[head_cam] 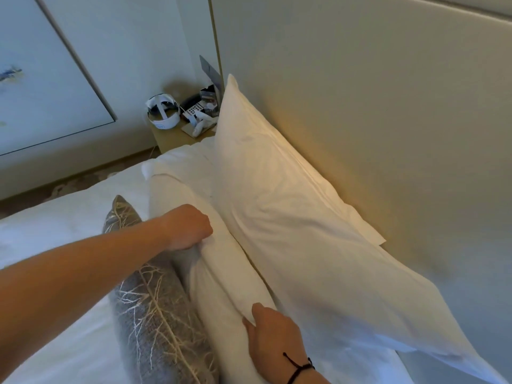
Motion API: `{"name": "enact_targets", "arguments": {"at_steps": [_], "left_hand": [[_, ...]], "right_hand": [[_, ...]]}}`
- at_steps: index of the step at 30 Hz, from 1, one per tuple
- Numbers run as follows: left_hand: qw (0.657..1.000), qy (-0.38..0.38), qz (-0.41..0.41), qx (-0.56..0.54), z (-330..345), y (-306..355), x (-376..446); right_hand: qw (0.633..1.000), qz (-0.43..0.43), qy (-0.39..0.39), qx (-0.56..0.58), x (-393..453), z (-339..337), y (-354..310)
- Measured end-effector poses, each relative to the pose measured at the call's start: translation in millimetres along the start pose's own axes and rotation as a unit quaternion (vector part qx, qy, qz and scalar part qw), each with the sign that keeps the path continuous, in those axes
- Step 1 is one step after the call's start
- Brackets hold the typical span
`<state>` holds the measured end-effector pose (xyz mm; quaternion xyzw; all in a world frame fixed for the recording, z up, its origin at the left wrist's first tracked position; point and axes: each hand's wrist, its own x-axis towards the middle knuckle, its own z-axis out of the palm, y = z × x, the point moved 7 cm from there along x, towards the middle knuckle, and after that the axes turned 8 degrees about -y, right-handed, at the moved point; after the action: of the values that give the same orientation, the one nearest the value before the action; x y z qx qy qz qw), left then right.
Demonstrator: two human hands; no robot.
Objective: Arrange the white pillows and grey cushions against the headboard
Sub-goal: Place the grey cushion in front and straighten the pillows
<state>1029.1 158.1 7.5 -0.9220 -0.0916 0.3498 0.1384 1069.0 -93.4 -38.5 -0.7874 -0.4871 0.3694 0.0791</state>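
The left hand (188, 227) clenches the top edge of the front plump white cotton pillow (221, 270); the right hand (273, 336) pinches its near end; its long axis runs parallel to the padded beige headboard (360, 106), with the rear white pillow (291, 217) between them; the grey embroidered cushion (155, 314) stands just behind.

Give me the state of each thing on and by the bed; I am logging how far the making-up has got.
Back white pillow: upright, leaning on the headboard.
Front white pillow: standing in front of it, gripped by both hands.
Grey cushion: on edge against the front pillow.
Left hand: curled, gripping the pillow's top.
Right hand: holding the pillow's near end.
Headset: on the nightstand.
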Motion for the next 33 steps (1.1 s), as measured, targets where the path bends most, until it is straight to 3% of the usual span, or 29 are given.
{"name": "enact_targets", "arguments": {"at_steps": [5,7,10,12,15,20,22,25,29,33], "left_hand": [[0.997,0.050,-0.059,0.030,-27.8,-43.6,-13.0],[0.995,0.021,-0.094,0.030,-33.9,-45.6,-3.6],[0.997,-0.055,-0.059,0.002,-31.9,-15.5,12.4],[0.997,-0.056,-0.047,0.003,-26.8,-0.4,13.5],[0.995,-0.035,-0.007,-0.089,-16.8,2.4,8.6],[0.947,-0.085,0.037,-0.309,-13.4,33.1,21.2],[0.944,-0.093,0.065,-0.311,-24.7,55.2,27.2],[0.963,-0.088,0.115,-0.229,-38.5,88.1,29.5],[0.960,-0.031,0.140,-0.239,-63.7,101.5,28.8],[0.954,0.037,0.135,-0.265,-83.9,88.7,23.2]], "right_hand": [[0.990,-0.051,0.131,0.022,-1.8,-35.5,-26.7],[0.994,-0.029,0.105,0.011,8.7,-42.3,-23.9],[0.999,0.014,0.045,0.017,16.8,-33.3,-10.8],[0.997,0.043,0.004,0.070,13.5,-21.6,2.2],[0.979,0.062,-0.041,0.192,0.7,-6.5,19.1],[0.901,0.113,0.000,0.419,-21.7,-5.4,46.4],[0.892,0.108,0.022,0.438,-27.9,-12.7,53.1],[0.881,0.054,0.034,0.468,-40.5,-30.9,54.1],[0.913,-0.022,0.029,0.407,-61.3,-62.4,50.5],[0.935,-0.021,0.034,0.354,-74.4,-78.8,56.3]]}}
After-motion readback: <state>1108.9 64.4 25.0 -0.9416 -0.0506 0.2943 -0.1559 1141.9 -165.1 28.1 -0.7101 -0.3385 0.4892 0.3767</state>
